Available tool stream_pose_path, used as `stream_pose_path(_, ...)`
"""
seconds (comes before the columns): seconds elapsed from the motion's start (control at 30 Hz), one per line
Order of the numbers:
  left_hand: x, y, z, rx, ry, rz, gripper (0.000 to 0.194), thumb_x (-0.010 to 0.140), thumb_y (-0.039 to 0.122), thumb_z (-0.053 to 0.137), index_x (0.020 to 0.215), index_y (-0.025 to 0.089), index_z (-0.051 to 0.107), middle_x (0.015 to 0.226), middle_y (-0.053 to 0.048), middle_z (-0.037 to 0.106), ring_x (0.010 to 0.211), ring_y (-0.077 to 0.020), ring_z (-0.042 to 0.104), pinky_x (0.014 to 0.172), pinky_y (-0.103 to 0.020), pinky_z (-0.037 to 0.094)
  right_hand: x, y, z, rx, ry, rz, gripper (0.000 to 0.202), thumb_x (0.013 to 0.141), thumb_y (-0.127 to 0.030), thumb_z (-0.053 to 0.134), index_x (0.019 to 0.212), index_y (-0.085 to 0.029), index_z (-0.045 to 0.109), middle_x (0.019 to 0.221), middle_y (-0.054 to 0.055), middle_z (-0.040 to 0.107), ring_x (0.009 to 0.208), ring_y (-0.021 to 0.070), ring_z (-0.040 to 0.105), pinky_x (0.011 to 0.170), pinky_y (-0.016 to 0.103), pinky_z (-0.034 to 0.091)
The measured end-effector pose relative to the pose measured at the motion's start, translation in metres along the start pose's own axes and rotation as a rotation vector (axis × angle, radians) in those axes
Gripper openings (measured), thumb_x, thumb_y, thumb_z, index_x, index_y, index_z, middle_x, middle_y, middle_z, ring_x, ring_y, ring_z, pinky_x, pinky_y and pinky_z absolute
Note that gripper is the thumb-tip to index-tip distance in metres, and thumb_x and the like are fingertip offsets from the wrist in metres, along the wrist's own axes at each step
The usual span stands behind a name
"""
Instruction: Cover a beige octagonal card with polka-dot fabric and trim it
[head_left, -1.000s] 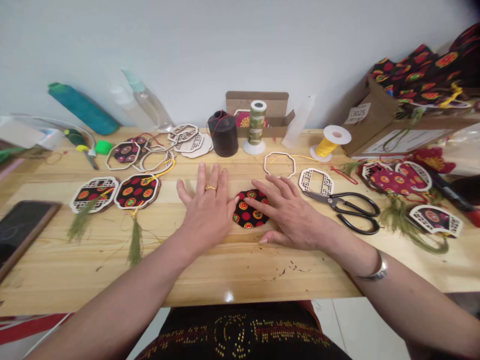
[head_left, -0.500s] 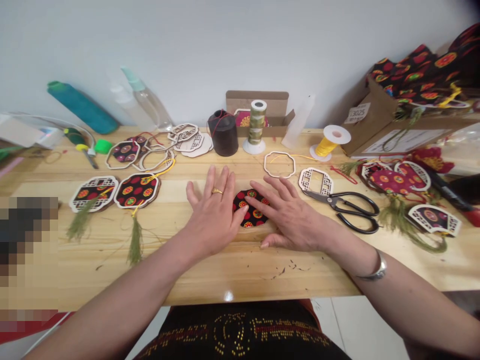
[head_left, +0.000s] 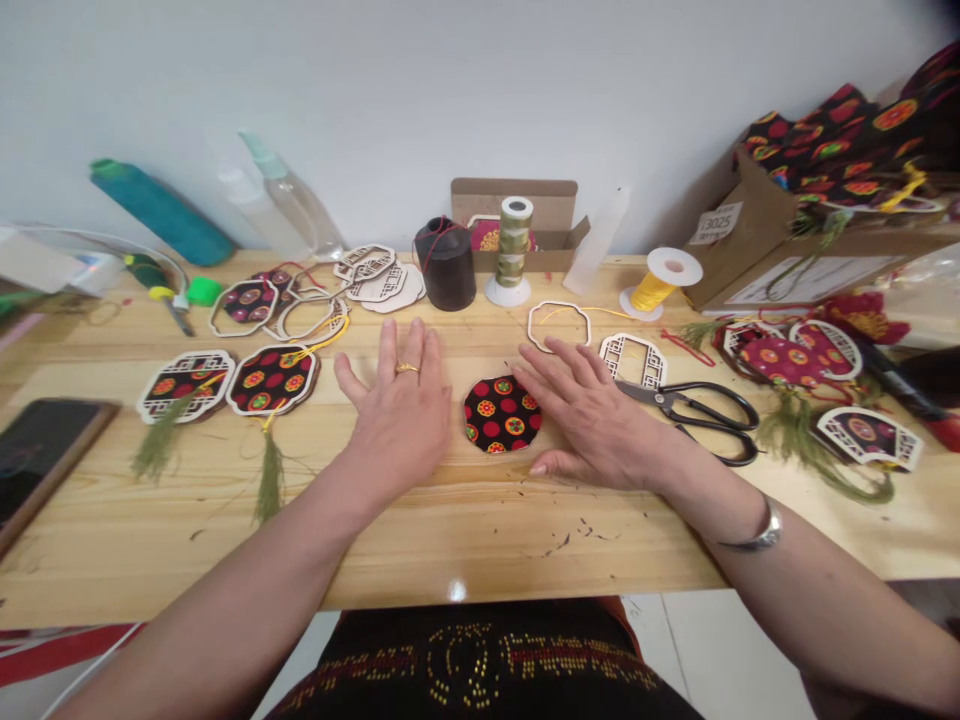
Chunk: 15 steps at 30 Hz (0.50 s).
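Note:
A fabric-covered piece (head_left: 501,415), black with red dots and orange flowers, lies flat on the wooden table (head_left: 465,520) between my hands. My left hand (head_left: 401,410) rests palm down to its left, fingers stretched and apart from it, a ring on one finger. At its right edge, my right hand (head_left: 589,415) lies spread with the fingertips beside or just touching the piece. Neither hand holds anything. Past my right hand are black-handled scissors (head_left: 709,410), a lattice frame (head_left: 634,362) and a thin outline frame (head_left: 559,327).
Two tasselled ornaments, one patterned (head_left: 272,380) and one latticed (head_left: 187,386), lie left, near a phone (head_left: 49,450). Behind stand a black thread cone (head_left: 445,265), a green thread spool (head_left: 514,250) and a yellow cord spool (head_left: 660,285). A cardboard box (head_left: 750,240) holds fabric at right.
My left hand has slid left off the fabric-covered piece, which now shows whole. My right hand has shifted slightly right. A phone shows at left where the earlier picture was blurred out.

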<state>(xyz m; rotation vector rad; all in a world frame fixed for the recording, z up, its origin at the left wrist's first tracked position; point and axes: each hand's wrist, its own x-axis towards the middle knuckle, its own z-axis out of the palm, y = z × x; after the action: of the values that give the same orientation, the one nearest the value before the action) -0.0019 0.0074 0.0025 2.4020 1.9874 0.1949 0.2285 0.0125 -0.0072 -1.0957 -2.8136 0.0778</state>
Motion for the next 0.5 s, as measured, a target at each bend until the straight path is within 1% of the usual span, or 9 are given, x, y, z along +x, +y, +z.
stream_pose_path(0.03,0.0,0.001,-0.001,-0.002,0.022,-0.01,0.059,0.096,0.027,0.027,0.151,0.005,0.023,0.159,-0.019,0.022,0.148,-0.0376,0.007,0.106,-0.076,0.002,0.0,0.0,0.0,-0.004,0.006,0.0,0.102,0.081,-0.081,0.031,0.152,-0.008,0.024,0.159,0.019,0.022,0.144,0.042,0.014,0.112,0.063,0.017)
stream_pose_path(0.1,0.0,0.005,-0.001,-0.02,0.023,-0.006,0.063,0.096,0.034,0.029,0.151,0.005,0.021,0.16,-0.019,0.02,0.149,-0.0372,0.005,0.107,-0.075,0.005,-0.001,-0.004,0.0,-0.004,0.003,-0.023,0.106,0.08,-0.083,0.03,0.152,-0.006,0.022,0.159,0.02,0.022,0.145,0.0416,0.014,0.113,0.062,0.016)
stream_pose_path(0.2,-0.002,0.01,0.002,-0.036,-0.06,0.039,0.07,0.096,0.045,0.031,0.152,0.006,0.018,0.16,-0.017,0.018,0.149,-0.0373,0.005,0.108,-0.074,0.008,0.0,-0.01,0.001,-0.004,-0.016,-0.061,0.107,0.079,-0.084,0.03,0.151,-0.005,0.025,0.158,0.019,0.024,0.145,0.0401,0.015,0.114,0.059,0.015)
stream_pose_path(0.27,-0.003,0.012,0.005,-0.025,-0.113,0.05,0.069,0.096,0.046,0.03,0.152,0.006,0.019,0.16,-0.016,0.018,0.149,-0.0369,0.005,0.108,-0.074,0.008,0.0,-0.013,0.002,-0.008,-0.029,-0.065,0.106,0.079,-0.083,0.031,0.151,-0.005,0.027,0.159,0.019,0.024,0.145,0.0395,0.016,0.114,0.059,0.015)
stream_pose_path(0.33,-0.004,0.012,0.006,-0.012,-0.14,0.041,0.067,0.097,0.044,0.028,0.152,0.006,0.02,0.161,-0.016,0.018,0.149,-0.0368,0.006,0.108,-0.074,0.009,0.0,-0.014,0.002,-0.012,-0.039,-0.059,0.106,0.079,-0.084,0.03,0.15,-0.006,0.027,0.159,0.019,0.023,0.145,0.0397,0.016,0.114,0.059,0.015)
stream_pose_path(0.5,-0.005,0.01,0.007,-0.006,-0.118,0.045,0.064,0.097,0.041,0.027,0.151,0.005,0.023,0.16,-0.017,0.019,0.148,-0.0372,0.007,0.107,-0.075,0.009,0.0,-0.009,0.002,-0.023,-0.014,-0.042,0.106,0.079,-0.084,0.028,0.15,-0.004,0.028,0.158,0.019,0.025,0.144,0.0411,0.016,0.113,0.06,0.014)
